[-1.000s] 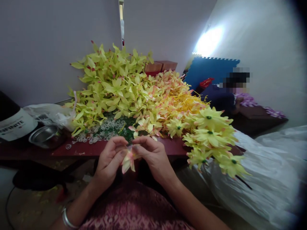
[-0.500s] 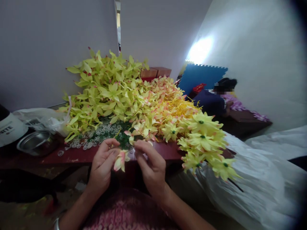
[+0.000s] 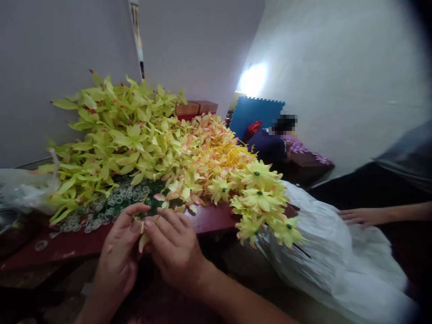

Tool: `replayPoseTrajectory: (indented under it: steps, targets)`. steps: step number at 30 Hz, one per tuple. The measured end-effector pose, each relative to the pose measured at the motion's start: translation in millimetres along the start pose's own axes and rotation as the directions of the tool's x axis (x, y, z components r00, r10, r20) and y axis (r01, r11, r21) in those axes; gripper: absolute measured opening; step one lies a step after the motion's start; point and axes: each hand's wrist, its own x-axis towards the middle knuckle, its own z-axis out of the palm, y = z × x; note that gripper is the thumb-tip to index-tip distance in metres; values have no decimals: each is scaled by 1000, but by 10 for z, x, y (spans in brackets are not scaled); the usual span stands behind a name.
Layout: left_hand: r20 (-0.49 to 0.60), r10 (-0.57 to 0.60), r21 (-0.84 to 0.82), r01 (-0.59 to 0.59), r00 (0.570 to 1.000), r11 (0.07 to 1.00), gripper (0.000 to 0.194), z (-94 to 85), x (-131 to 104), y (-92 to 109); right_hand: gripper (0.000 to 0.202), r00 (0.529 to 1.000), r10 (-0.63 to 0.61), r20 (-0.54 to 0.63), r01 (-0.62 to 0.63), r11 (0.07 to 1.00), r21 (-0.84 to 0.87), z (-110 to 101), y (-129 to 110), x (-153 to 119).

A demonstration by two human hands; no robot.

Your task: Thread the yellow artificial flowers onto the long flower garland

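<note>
In front of the table edge, my left hand [image 3: 119, 254] pinches a small artificial flower [image 3: 143, 242] with pale yellow, pink-tinged petals. Against it, my right hand [image 3: 178, 247] has its thumb and fingertips closed on the same flower, covering most of it. A thin yellow stem rises by the left fingertips. Just beyond lie clear plastic rings [image 3: 91, 211] mixed with small green pieces. Behind them is a heap of yellow-green artificial petals [image 3: 131, 144], with pink-tinged petals [image 3: 209, 130] to its right. Assembled yellow flowers with green centres [image 3: 259, 198] lie at the table's right end.
The dark red table [image 3: 212, 218] runs across in front. A large white plastic bag [image 3: 324, 252] bulges at the right, with another person's hand [image 3: 366, 217] by it. Farther back, a person in dark blue [image 3: 270, 146] sits near purple petals [image 3: 297, 145]. Clear plastic bag [image 3: 23, 189] at left.
My right hand has come left to meet my left hand and now closes on the flower. The view has swung right, bringing another person's arm into sight.
</note>
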Motion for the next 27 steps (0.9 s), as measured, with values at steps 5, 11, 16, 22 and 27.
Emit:
replayPoseTrajectory:
  steps: [5,11,16,22,27]
  targets:
    - [-93,-104,72,111,990,991,38,-32,83,-17,24,995,50,91,-44,997,-59,-10,30,49]
    - [-110,-110,123,123,988,985,32,-139,316,-13,24,997,33,75,-33,999,10,-197,172,117]
    - [-148,-33,137,54,988,989,29,-49,460,183,28,989,121,-85,-115,991,74,-332,378,66]
    - [-111,-14,149,30,994,988,22,122,692,375,32,934,286,-216,-274,958,83,-401,612,23]
    - [98,36,177,-53,994,983,21,302,955,487,30,926,332,-177,-319,942,100,-375,630,135]
